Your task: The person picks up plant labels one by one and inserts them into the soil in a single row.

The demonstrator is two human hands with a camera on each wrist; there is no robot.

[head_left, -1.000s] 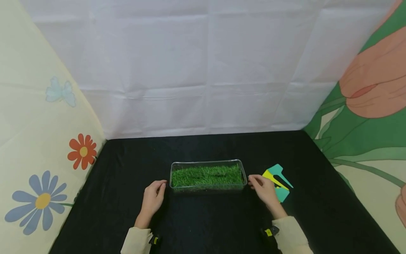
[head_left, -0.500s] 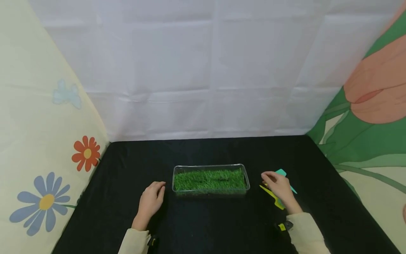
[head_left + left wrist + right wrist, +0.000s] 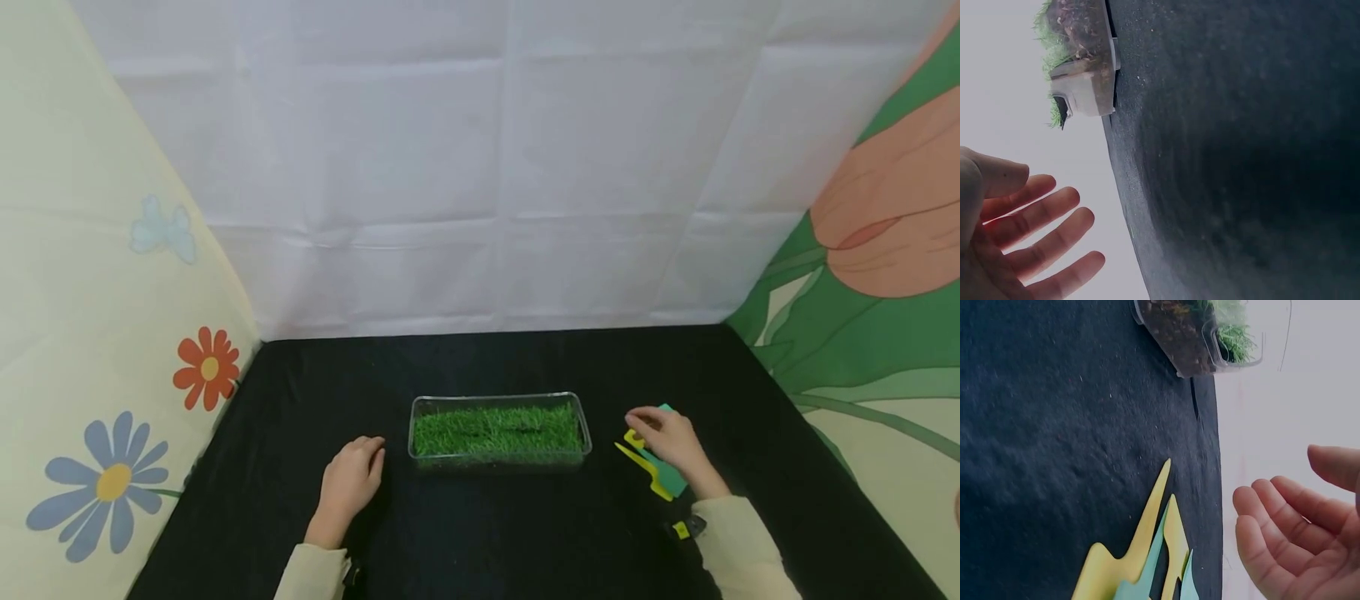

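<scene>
Yellow and teal tags (image 3: 672, 477) lay on surface (image 3: 480, 533) below right hand (image 3: 672, 439); front yellow tag (image 3: 660, 482) slanted lengthwise, tip toward grass tray (image 3: 498, 463). Left hand (image 3: 351, 477) rested farther, beyond tray. Both hands loose, gripping nothing.

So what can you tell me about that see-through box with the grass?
The box is clear, long and rectangular, looks like plastic, and has rounded corners and no lid on. Inside, green grass covers brown soil, which shows through the walls. It sits upright on the black cloth, between the left hand and the right hand, touched by neither.
</scene>
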